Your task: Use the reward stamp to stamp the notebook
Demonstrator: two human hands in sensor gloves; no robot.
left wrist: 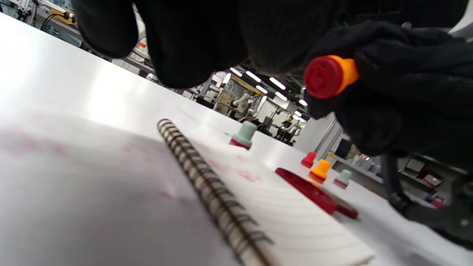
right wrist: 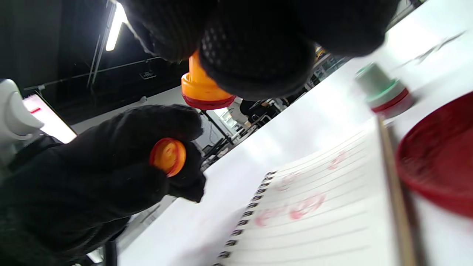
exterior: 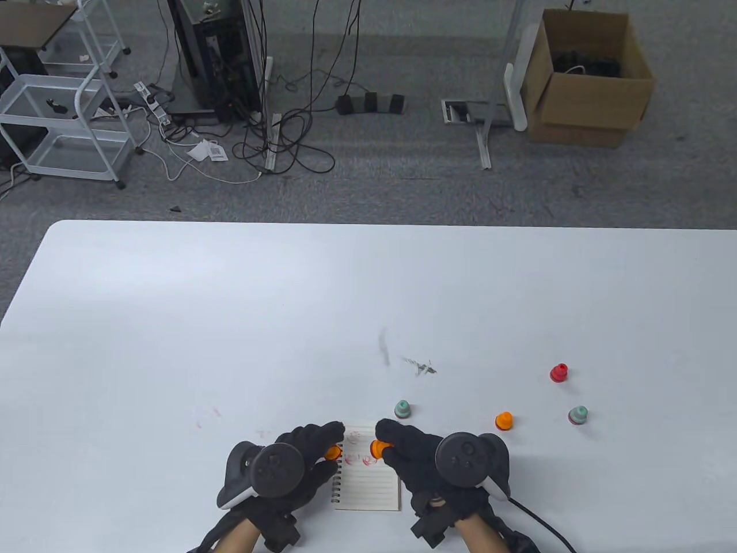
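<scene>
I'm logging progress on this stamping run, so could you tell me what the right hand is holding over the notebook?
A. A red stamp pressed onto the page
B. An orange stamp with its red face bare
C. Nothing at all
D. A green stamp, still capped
B: the right hand grips an orange stamp above the notebook, red face exposed and clear of the page, while the left hand holds an orange cap.

One camera hangs high, looking down over the bench (exterior: 230,317) and the floor behind it. Each wrist camera sits low and close, aimed along the surface; both catch the notebook (left wrist: 295,218) and the opposite hand.
</scene>
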